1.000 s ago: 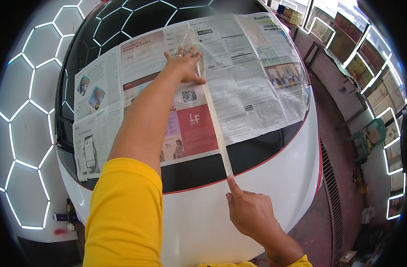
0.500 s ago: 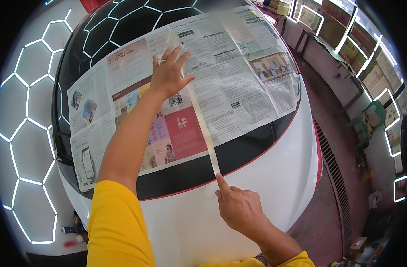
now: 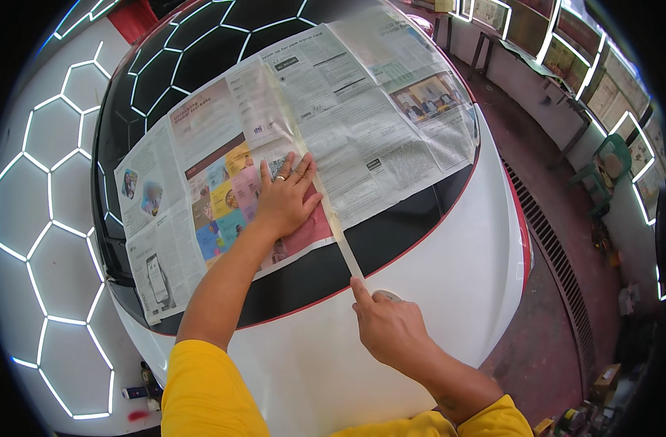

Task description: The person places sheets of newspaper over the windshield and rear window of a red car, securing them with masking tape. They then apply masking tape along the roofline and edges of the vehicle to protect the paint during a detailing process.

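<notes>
Nearest, over the white car panel [image 3: 311,364], the right hand [image 3: 393,328] sets its index finger on the lower end of the pale tape [image 3: 347,256] — whether its curled fingers grip anything, I cannot tell. Farther up, the left hand [image 3: 286,204] lies flat, fingers spread, on the newspaper [image 3: 380,138] beside the strip, which runs up across the sheets over dark glass [image 3: 282,295]. The step looks like smoothing tape down; the next move calls for even tension and firm pressure.
</notes>
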Demonstrator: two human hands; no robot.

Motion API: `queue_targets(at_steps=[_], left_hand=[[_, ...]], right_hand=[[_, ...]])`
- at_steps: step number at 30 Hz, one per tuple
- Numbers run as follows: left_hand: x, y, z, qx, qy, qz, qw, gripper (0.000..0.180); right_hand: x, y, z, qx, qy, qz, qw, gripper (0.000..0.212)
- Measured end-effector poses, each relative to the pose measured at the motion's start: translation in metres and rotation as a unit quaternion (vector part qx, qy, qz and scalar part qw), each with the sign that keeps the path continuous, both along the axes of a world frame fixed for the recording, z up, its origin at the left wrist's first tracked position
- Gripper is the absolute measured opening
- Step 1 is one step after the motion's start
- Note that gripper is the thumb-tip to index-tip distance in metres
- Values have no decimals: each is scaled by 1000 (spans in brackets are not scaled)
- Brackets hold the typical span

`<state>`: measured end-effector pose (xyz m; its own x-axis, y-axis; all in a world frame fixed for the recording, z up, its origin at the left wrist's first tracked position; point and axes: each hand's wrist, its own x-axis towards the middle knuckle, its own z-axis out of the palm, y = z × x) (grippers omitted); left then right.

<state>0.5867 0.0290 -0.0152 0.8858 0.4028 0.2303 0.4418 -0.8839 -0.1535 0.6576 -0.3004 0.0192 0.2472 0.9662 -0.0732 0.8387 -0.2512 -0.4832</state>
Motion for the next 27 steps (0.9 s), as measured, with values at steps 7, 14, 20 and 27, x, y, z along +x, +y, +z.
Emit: queue_targets(at_steps=[7,14,20,27], left_hand=[[-3,-13,12,-20,18,14,1000,67],[-31,-53,-4,-118,-71,-112,984,50],[-34,-64,-7,-44,-31,-125,991,55],[-36,-69,5,50,30,-108,993,62]], right_hand=[[-6,1,2,-29,15,1,999,52],[-5,-2,1,-6,14,-7,1000,52],[-9,-5,-7,23,3,-12,1000,50],[-9,-1,-7,18,1,-7,1000,48]])
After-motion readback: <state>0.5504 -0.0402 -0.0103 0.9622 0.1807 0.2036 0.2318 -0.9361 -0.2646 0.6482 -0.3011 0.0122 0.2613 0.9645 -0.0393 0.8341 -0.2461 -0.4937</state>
